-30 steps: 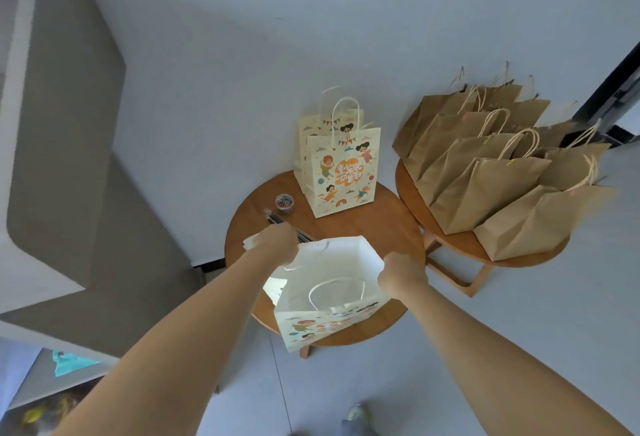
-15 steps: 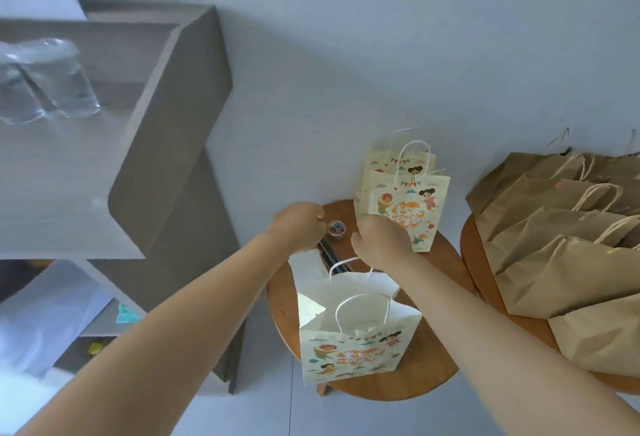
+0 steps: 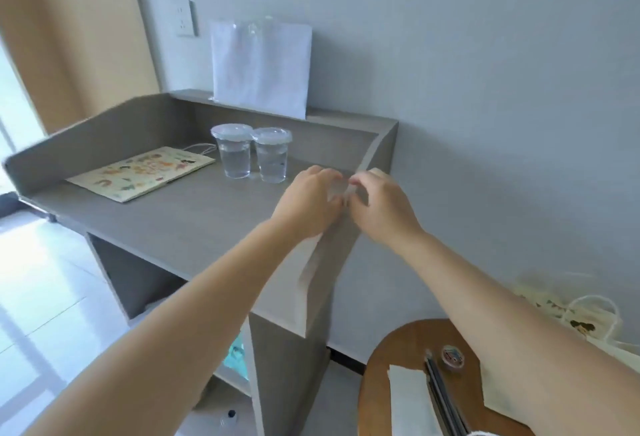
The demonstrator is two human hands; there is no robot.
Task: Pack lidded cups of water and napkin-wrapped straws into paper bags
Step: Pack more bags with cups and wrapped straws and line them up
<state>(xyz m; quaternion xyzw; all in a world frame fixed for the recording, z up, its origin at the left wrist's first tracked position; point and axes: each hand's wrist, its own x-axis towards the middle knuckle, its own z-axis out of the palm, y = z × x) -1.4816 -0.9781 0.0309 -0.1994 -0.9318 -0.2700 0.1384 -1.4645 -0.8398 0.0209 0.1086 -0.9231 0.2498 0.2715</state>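
Wrapping step, probably: left hand [image 3: 308, 205] and right hand [image 3: 384, 209] both pinch a blurry napkin [image 3: 304, 264] over the worktop's [image 3: 173, 224] right edge. Next up, a careful upright grab of the cups [image 3: 236, 155] behind.

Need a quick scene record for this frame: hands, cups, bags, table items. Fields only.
left hand: pinches pale sheet, which hangs below it; blurred
right hand: fingers curled at the sheet's top end, it seems
cups: left cup and right cup, lidded, upright, side by side on grey cabinet top, holding water
flat printed bag: lying left of the cups
round table: napkin, dark straws, tape roll
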